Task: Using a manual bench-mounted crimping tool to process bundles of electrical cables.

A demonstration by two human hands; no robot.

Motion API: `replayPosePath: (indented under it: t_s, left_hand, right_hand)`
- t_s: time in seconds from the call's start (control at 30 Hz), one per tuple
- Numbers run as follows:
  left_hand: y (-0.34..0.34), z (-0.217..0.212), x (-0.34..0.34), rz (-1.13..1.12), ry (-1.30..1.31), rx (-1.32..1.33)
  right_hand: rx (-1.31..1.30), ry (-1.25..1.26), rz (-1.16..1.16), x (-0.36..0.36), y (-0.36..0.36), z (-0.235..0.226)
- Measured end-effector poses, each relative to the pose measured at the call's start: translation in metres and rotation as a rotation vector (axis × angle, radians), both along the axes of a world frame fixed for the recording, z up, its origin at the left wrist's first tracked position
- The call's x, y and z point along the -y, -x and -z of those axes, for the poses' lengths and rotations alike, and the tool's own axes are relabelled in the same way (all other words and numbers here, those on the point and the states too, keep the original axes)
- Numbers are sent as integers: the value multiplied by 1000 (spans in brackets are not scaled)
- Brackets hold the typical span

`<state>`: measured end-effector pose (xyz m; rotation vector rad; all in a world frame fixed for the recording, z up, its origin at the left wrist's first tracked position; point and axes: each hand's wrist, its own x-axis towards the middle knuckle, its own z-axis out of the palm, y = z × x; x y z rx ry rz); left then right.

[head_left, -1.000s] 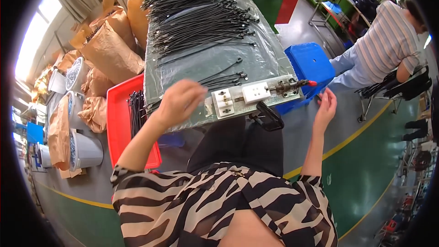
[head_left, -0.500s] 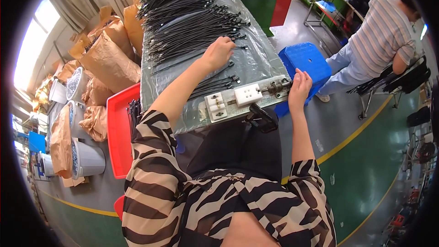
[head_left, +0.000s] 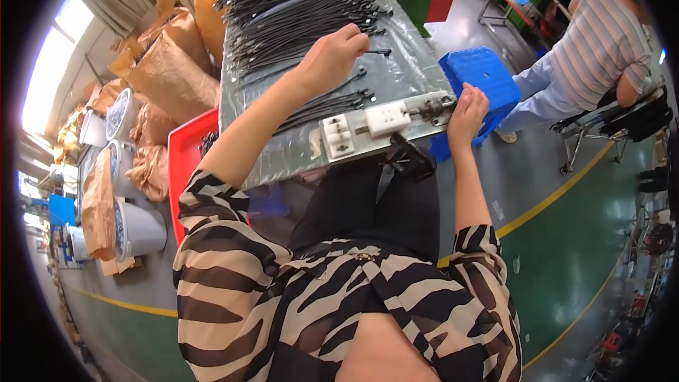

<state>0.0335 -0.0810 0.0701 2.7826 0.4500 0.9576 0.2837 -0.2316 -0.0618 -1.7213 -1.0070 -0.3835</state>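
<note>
Currently, on my remote feed, both hands are up at the plastic-covered table point(head_left: 417, 74). Left hand point(head_left: 334, 55) — fingers pinched shut on the end of one black cable point(head_left: 377, 51), which runs out just to the right of the fingertips. Beyond that hand lies the large heap of black cables point(head_left: 283, 0); too many and too tangled for a count. Just below the hand, nearer the body, a small loose bundle point(head_left: 325, 104) — roughly four or five strands, I cannot be exact.

Right hand point(head_left: 468, 110) — curled at the right end of the metal jig point(head_left: 385, 124) on the near table edge, fingers touching the clamp hardware point(head_left: 430, 107); whether it actually holds anything I cannot tell. On the jig I count two white blocks point(head_left: 387, 117), the left one point(head_left: 338, 137) stepped.

One blue stool point(head_left: 488, 78) sits just past the right hand. One red tray point(head_left: 189, 163) lies well left of the left forearm. One other person point(head_left: 598, 49), seated, far right.
</note>
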Motion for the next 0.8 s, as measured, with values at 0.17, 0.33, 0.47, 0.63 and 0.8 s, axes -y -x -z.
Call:
replayPosePath:
  t_s: [0.17, 0.33, 0.47, 0.63, 0.8]
  left_hand:
    - [62, -9, 75, 7, 35, 45]
    - [97, 28, 107, -62, 174, 33]
    - [100, 48, 112, -74, 222, 63]
    - [98, 58, 108, -93, 175, 64]
    - [93, 58, 110, -128, 176, 36]
  right_hand:
    - [8, -7, 3, -2, -2, 0]
    - [-20, 31, -63, 1, -6, -3]
    - [-104, -31, -160, 11, -25, 0]
    - [-504, 36, 45, 21, -53, 0]
    - [-1341, -236, -288, 25, -70, 4]
